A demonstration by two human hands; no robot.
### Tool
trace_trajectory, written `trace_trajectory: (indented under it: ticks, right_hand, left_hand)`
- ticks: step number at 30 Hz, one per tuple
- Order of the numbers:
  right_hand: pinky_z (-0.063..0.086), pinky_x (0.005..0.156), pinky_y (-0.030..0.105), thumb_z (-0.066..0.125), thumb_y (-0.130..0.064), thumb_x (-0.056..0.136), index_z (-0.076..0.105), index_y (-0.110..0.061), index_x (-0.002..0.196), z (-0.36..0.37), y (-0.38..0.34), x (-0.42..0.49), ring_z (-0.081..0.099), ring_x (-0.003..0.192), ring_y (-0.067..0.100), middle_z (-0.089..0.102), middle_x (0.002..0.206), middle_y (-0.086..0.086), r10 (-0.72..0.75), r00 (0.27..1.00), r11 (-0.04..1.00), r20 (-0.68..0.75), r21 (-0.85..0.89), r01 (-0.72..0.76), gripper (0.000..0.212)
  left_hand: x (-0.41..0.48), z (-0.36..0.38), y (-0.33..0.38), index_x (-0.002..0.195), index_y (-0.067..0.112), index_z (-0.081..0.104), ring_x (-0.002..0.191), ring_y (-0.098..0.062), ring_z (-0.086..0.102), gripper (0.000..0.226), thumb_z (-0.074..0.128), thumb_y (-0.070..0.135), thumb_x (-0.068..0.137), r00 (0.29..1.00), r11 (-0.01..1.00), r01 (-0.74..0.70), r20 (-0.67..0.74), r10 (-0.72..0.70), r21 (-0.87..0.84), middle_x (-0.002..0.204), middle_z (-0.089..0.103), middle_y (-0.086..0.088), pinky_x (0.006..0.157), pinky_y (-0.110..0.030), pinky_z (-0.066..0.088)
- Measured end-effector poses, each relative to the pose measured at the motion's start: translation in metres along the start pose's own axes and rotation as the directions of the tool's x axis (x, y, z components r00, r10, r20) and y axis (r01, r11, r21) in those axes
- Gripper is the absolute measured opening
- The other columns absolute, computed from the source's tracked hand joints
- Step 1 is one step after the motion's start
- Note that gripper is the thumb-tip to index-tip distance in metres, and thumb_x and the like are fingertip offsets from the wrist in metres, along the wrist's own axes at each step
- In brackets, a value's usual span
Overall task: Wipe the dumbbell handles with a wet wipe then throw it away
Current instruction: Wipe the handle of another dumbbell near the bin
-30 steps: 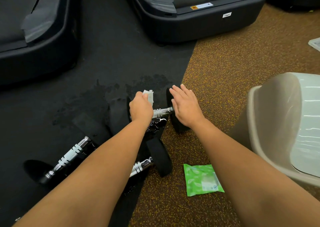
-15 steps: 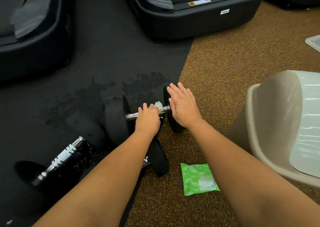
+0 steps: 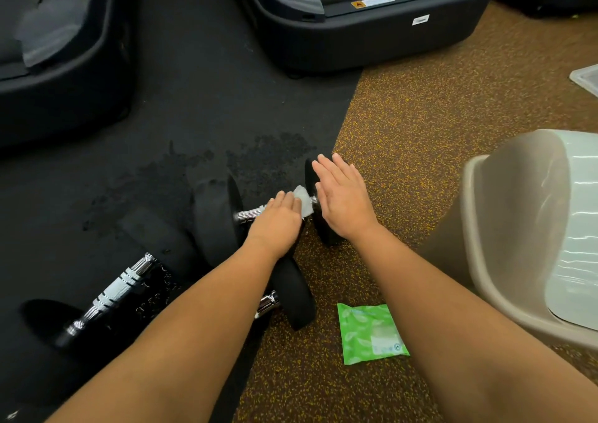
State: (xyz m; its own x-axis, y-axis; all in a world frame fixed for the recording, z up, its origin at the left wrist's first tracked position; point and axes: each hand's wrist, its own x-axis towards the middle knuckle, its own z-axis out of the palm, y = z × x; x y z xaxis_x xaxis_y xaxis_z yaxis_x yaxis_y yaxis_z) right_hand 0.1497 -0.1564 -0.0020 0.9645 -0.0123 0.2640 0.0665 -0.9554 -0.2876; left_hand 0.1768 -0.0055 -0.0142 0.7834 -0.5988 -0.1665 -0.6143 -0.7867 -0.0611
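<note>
A black dumbbell [image 3: 216, 219] with a chrome handle [image 3: 250, 213] lies across the mat edge. My left hand [image 3: 276, 220] is wrapped over the handle and holds a white wet wipe [image 3: 304, 201] against its right end. My right hand [image 3: 344, 201] lies flat with straight fingers on the dumbbell's right weight plate [image 3: 325, 233]. A second dumbbell [image 3: 296, 296] lies nearer me, mostly under my left forearm. A third one [image 3: 116, 290] with a chrome handle rests at the lower left.
A green wet-wipe pack [image 3: 372, 333] lies on the speckled brown floor. A beige bin [image 3: 504, 228] with a white liner stands at the right. Black treadmill bases [image 3: 356, 31] sit at the back, another at the far left [image 3: 64, 76]. Wet patches mark the black mat [image 3: 200, 170].
My left hand came down from above the handle and slid along it to the right with the wipe. My right hand stayed on the plate.
</note>
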Motion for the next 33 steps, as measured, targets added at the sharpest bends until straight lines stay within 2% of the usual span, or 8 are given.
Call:
trace_trajectory:
  ticks: [3,7,13,16,19,23,28,33]
  right_hand:
    - [0.021,0.116,0.044,0.036,-0.026,0.099,0.041,-0.015,0.141,0.001,-0.001,0.001,0.027,0.143,0.024,0.04,0.149,0.002,-0.005,1.0,1.0,-0.023,0.006,0.005,0.044]
    - [0.027,0.113,0.045,0.029,-0.029,0.096,0.045,-0.013,0.138,0.002,-0.002,0.001,0.033,0.139,0.026,0.045,0.146,0.003,0.006,0.999,1.0,-0.047,-0.004,-0.006,0.048]
    - [0.026,0.114,0.045,0.027,-0.03,0.096,0.044,-0.014,0.139,0.004,-0.002,0.001,0.032,0.14,0.026,0.043,0.147,0.003,0.002,0.999,1.0,-0.039,-0.008,-0.003,0.049]
    - [0.027,0.114,0.045,0.024,-0.031,0.095,0.044,-0.015,0.139,0.006,-0.001,0.002,0.032,0.141,0.025,0.043,0.147,0.002,0.008,0.999,1.0,-0.033,-0.009,-0.008,0.051]
    - [0.027,0.114,0.044,0.024,-0.032,0.095,0.044,-0.016,0.139,0.006,0.001,0.001,0.032,0.141,0.024,0.043,0.147,0.001,0.006,0.999,1.0,-0.033,-0.009,-0.007,0.051]
    - [0.027,0.114,0.044,0.024,-0.032,0.096,0.045,-0.016,0.139,0.005,0.003,0.0,0.032,0.14,0.023,0.044,0.147,0.001,-0.001,0.998,1.0,-0.055,0.012,0.002,0.051]
    - [0.027,0.115,0.043,0.025,-0.033,0.096,0.045,-0.017,0.138,0.007,0.004,0.001,0.033,0.14,0.023,0.044,0.146,0.0,-0.001,0.998,0.999,-0.066,0.035,0.003,0.05]
    - [0.026,0.115,0.043,0.025,-0.033,0.096,0.045,-0.017,0.139,0.009,0.004,0.001,0.032,0.141,0.022,0.044,0.147,0.0,-0.001,0.997,0.999,-0.076,0.037,0.004,0.051]
  left_hand:
    - [-0.003,0.003,-0.011,0.133,0.0,0.038,0.122,-0.029,0.04,0.041,0.038,0.012,0.094,0.99,0.99,0.139,0.004,-0.139,-0.03,0.129,0.047,-0.015,0.105,-0.038,0.034]
    - [0.006,0.004,-0.003,0.131,-0.001,0.043,0.123,-0.032,0.042,0.046,0.045,0.03,0.096,0.967,0.964,0.255,0.034,-0.253,-0.075,0.126,0.052,-0.016,0.104,-0.04,0.034]
    - [0.017,-0.006,0.001,0.128,0.004,0.047,0.114,-0.028,0.049,0.04,0.051,0.013,0.09,0.991,0.987,0.134,-0.004,-0.135,-0.088,0.121,0.056,-0.012,0.098,-0.038,0.04]
    - [0.014,-0.007,0.009,0.13,0.004,0.045,0.117,-0.027,0.044,0.041,0.048,0.012,0.09,0.998,0.995,-0.029,-0.063,0.023,-0.096,0.125,0.052,-0.011,0.102,-0.04,0.039]
    - [0.006,-0.004,0.008,0.132,0.002,0.045,0.121,-0.028,0.042,0.041,0.044,0.011,0.092,0.989,0.992,-0.091,-0.124,0.079,-0.09,0.129,0.049,-0.013,0.108,-0.037,0.034]
    - [-0.004,0.001,-0.002,0.121,0.005,0.05,0.111,-0.025,0.047,0.031,0.039,0.012,0.093,0.987,0.994,0.032,-0.152,-0.047,-0.104,0.12,0.053,-0.012,0.096,-0.033,0.038]
    - [0.007,-0.012,-0.001,0.119,0.004,0.053,0.109,-0.03,0.052,0.03,0.047,0.015,0.092,0.977,0.97,0.202,-0.046,-0.21,-0.137,0.117,0.056,-0.014,0.091,-0.038,0.043]
    - [0.021,-0.021,0.009,0.114,0.006,0.056,0.103,-0.029,0.056,0.026,0.05,0.013,0.09,0.991,0.963,0.133,0.011,-0.134,-0.233,0.113,0.059,-0.013,0.083,-0.037,0.046]
